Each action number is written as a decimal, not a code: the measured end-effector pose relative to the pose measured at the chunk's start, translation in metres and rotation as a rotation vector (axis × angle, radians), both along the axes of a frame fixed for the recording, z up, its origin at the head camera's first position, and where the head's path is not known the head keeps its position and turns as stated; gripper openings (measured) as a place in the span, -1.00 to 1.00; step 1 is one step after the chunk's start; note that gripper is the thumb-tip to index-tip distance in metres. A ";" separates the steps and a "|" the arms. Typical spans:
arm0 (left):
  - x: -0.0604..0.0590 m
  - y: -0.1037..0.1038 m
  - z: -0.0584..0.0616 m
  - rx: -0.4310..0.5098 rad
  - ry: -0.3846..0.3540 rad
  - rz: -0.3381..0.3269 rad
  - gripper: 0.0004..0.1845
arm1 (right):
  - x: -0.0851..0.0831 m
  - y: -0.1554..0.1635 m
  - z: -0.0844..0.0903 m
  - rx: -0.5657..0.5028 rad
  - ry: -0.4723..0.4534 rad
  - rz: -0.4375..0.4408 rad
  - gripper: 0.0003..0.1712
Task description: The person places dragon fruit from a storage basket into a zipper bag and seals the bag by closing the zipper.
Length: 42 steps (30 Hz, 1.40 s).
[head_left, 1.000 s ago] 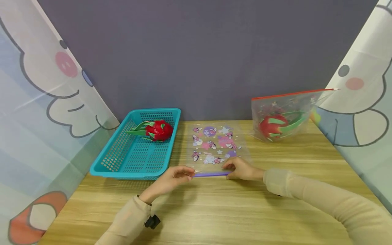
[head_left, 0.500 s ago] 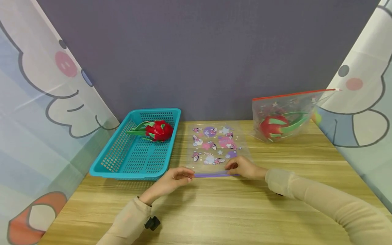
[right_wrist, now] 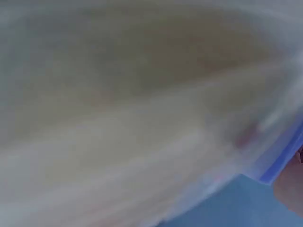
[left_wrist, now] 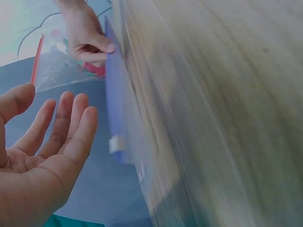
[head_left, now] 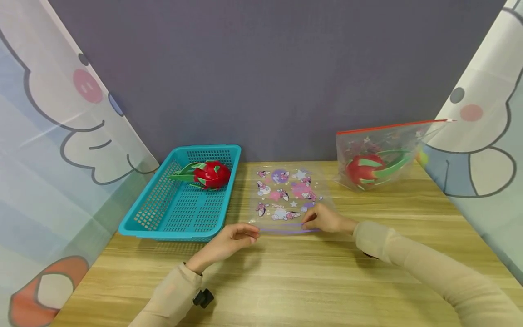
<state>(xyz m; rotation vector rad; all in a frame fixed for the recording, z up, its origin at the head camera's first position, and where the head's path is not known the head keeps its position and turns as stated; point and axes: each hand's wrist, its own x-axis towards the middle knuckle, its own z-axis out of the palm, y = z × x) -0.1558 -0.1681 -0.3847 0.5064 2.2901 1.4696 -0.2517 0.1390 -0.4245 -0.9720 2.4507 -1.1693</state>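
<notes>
A clear zip bag [head_left: 282,190] printed with pink and purple cartoon figures lies flat on the table, its purple zip strip [left_wrist: 115,90] toward me. My right hand [head_left: 324,219] pinches that strip near its right end, lifting it slightly off the wood. A white slider [left_wrist: 117,143] sits near the strip's other end. Beside this end my left hand [left_wrist: 45,151] is held with fingers spread and relaxed, apart from the bag in the left wrist view. Blurred plastic fills most of the right wrist view, with part of my right hand [right_wrist: 289,189] at its edge.
To the left stands a turquoise basket [head_left: 175,234] holding a red and green toy dragon fruit [head_left: 212,175]. At the back right, another zip bag [head_left: 392,131] with a red strip stands upright around a similar dragon fruit [head_left: 363,169]. A grey panel [head_left: 278,81] rises behind the table.
My right hand has moved slightly up and right, raising the purple strip off the table. My left hand has stayed about where it was, and the strip's left end has come away from it.
</notes>
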 end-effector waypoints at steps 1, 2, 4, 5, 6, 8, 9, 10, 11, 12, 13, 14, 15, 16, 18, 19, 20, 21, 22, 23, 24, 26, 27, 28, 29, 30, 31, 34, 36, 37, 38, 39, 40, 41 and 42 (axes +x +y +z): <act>0.000 0.000 0.000 -0.001 0.006 0.001 -0.58 | 0.000 0.000 0.004 -0.011 -0.013 -0.004 -0.92; -0.001 0.001 0.001 -0.003 0.012 0.005 -0.59 | 0.000 0.000 0.008 -0.024 -0.029 -0.009 -0.92; -0.002 0.002 0.002 -0.002 0.019 0.016 -0.59 | 0.000 0.000 0.018 -0.037 -0.028 -0.029 -0.92; -0.003 0.003 0.002 0.001 0.022 0.020 -0.59 | -0.001 0.000 0.022 -0.047 -0.031 -0.037 -0.92; -0.004 0.004 0.003 0.004 0.024 0.026 -0.59 | 0.000 0.001 0.027 -0.055 -0.028 -0.047 -0.91; -0.005 0.007 0.005 0.006 0.030 0.053 -0.61 | 0.001 0.001 0.035 -0.063 -0.016 -0.078 -0.90; -0.006 0.009 0.005 0.003 0.042 0.082 -0.62 | 0.002 0.001 0.038 -0.064 -0.006 -0.104 -0.90; -0.008 0.012 0.005 0.001 0.061 0.119 -0.64 | 0.003 0.002 0.041 -0.067 -0.016 -0.138 -0.89; -0.011 0.016 0.006 0.004 0.081 0.166 -0.66 | 0.005 0.001 0.044 -0.076 -0.032 -0.175 -0.89; -0.014 0.019 0.006 0.013 0.102 0.219 -0.68 | 0.007 0.001 0.047 -0.086 -0.045 -0.214 -0.87; -0.018 0.023 0.006 0.023 0.121 0.276 -0.70 | 0.009 0.000 0.049 -0.098 -0.056 -0.253 -0.85; -0.022 0.027 0.007 0.036 0.142 0.332 -0.71 | 0.010 -0.001 0.051 -0.114 -0.070 -0.291 -0.83; -0.027 0.031 0.009 0.048 0.161 0.382 -0.72 | 0.012 -0.002 0.053 -0.130 -0.083 -0.328 -0.82; -0.033 0.035 0.011 0.064 0.180 0.420 -0.72 | 0.014 -0.004 0.055 -0.153 -0.099 -0.360 -0.80; -0.044 0.043 0.016 0.095 0.219 0.476 -0.72 | 0.018 -0.008 0.060 -0.187 -0.120 -0.414 -0.77; -0.049 0.046 0.019 0.105 0.237 0.497 -0.73 | 0.020 -0.011 0.062 -0.203 -0.129 -0.439 -0.76; -0.055 0.050 0.023 0.117 0.261 0.513 -0.73 | 0.022 -0.013 0.065 -0.217 -0.142 -0.461 -0.75; -0.060 0.053 0.026 0.129 0.281 0.525 -0.74 | 0.025 -0.016 0.068 -0.232 -0.149 -0.484 -0.74; -0.065 0.055 0.030 0.137 0.298 0.538 -0.74 | 0.026 -0.019 0.071 -0.243 -0.156 -0.502 -0.74; -0.069 0.057 0.034 0.146 0.311 0.549 -0.74 | 0.028 -0.021 0.074 -0.249 -0.163 -0.517 -0.73; -0.073 0.059 0.037 0.154 0.319 0.559 -0.74 | 0.029 -0.024 0.076 -0.257 -0.162 -0.527 -0.73; -0.080 0.063 0.044 0.158 0.325 0.575 -0.72 | 0.030 -0.030 0.081 -0.275 -0.161 -0.539 -0.74; -0.083 0.064 0.047 0.160 0.320 0.582 -0.71 | 0.031 -0.033 0.083 -0.284 -0.158 -0.542 -0.74; -0.086 0.066 0.050 0.161 0.316 0.587 -0.69 | 0.031 -0.036 0.085 -0.291 -0.156 -0.539 -0.75; -0.088 0.068 0.053 0.166 0.311 0.589 -0.66 | 0.031 -0.038 0.086 -0.299 -0.150 -0.537 -0.76; -0.090 0.069 0.055 0.173 0.304 0.587 -0.64 | 0.030 -0.040 0.088 -0.310 -0.142 -0.532 -0.76; -0.091 0.071 0.057 0.181 0.296 0.586 -0.62 | 0.031 -0.042 0.089 -0.319 -0.138 -0.523 -0.77; -0.092 0.076 0.060 0.199 0.268 0.569 -0.59 | 0.031 -0.046 0.092 -0.330 -0.113 -0.499 -0.79; -0.093 0.078 0.061 0.194 0.254 0.557 -0.59 | 0.032 -0.048 0.092 -0.331 -0.100 -0.489 -0.80; -0.093 0.079 0.060 0.189 0.250 0.553 -0.60 | 0.032 -0.048 0.092 -0.330 -0.092 -0.486 -0.80; -0.093 0.079 0.060 0.183 0.247 0.549 -0.60 | 0.032 -0.048 0.092 -0.329 -0.079 -0.485 -0.81; -0.094 0.080 0.059 0.178 0.245 0.549 -0.61 | 0.032 -0.048 0.092 -0.329 -0.066 -0.486 -0.81; -0.094 0.080 0.058 0.178 0.241 0.552 -0.63 | 0.032 -0.049 0.091 -0.328 -0.052 -0.487 -0.82; -0.095 0.080 0.058 0.191 0.230 0.556 -0.64 | 0.032 -0.049 0.091 -0.327 -0.033 -0.489 -0.83; -0.096 0.081 0.058 0.214 0.215 0.561 -0.66 | 0.032 -0.049 0.091 -0.326 -0.015 -0.491 -0.83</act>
